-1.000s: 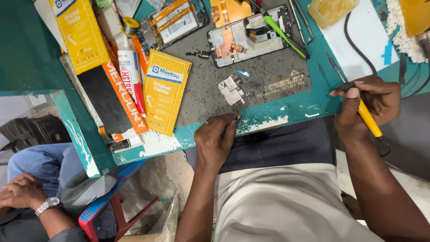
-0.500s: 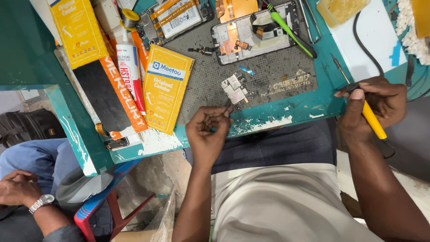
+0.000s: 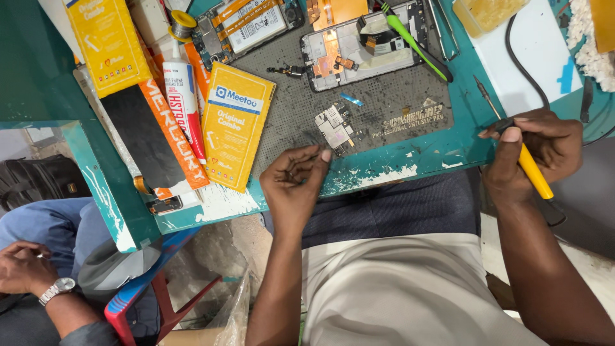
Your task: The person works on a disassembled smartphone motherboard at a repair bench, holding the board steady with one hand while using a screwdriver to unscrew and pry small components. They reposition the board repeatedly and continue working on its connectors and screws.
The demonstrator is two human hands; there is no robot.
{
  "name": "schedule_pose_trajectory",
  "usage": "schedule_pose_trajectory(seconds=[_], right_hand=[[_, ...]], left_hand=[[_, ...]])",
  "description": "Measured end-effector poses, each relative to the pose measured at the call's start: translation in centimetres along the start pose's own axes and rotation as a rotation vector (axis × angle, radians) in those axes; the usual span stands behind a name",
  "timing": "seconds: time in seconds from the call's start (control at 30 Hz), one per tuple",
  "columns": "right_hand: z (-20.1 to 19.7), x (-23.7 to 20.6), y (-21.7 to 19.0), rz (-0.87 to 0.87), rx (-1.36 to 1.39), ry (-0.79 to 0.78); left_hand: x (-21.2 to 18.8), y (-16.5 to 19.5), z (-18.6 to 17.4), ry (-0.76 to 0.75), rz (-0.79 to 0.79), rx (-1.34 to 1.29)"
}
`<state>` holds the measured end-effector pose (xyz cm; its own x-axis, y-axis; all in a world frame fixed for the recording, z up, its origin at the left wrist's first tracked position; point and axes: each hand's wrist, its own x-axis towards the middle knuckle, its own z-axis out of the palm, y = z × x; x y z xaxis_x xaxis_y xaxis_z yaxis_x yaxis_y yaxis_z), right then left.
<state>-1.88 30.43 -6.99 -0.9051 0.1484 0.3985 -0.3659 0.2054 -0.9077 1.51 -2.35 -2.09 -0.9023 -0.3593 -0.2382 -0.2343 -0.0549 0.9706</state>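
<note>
Hands work at the near edge of a teal bench (image 3: 410,168). The left hand (image 3: 296,182) hovers over that edge with its fingertips (image 3: 325,156) pinched together; whether anything tiny sits between them cannot be told. Just beyond those fingertips a small circuit board (image 3: 334,125) lies on the dark grey work mat (image 3: 391,106). The right hand (image 3: 535,148) is clenched around a yellow-handled screwdriver (image 3: 535,172), whose thin shaft points up over the bench towards a white sheet (image 3: 532,70). On the mat's far side lies an opened phone frame (image 3: 368,45) with a green pry tool (image 3: 410,40) across it. A clear tub (image 3: 490,14) at the far edge holds a yellowish mass. To the left, yellow packets (image 3: 234,125) and a white glue tube (image 3: 184,96) lie side by side.
</note>
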Motion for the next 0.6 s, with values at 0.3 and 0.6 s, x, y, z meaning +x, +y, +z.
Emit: schedule_pose_trajectory(seconds=[0.3,0.6], right_hand=[[1.8,0.4,-3.2,0.000,-0.001,-0.012],[6.6,-0.2,-7.8,-0.168,-0.069,-0.391]], left_hand=[[-1.7,0.6,1.1,-0.138,-0.198,-0.306],[-3.1,1.3,1.8,-0.117,-0.168,-0.220]])
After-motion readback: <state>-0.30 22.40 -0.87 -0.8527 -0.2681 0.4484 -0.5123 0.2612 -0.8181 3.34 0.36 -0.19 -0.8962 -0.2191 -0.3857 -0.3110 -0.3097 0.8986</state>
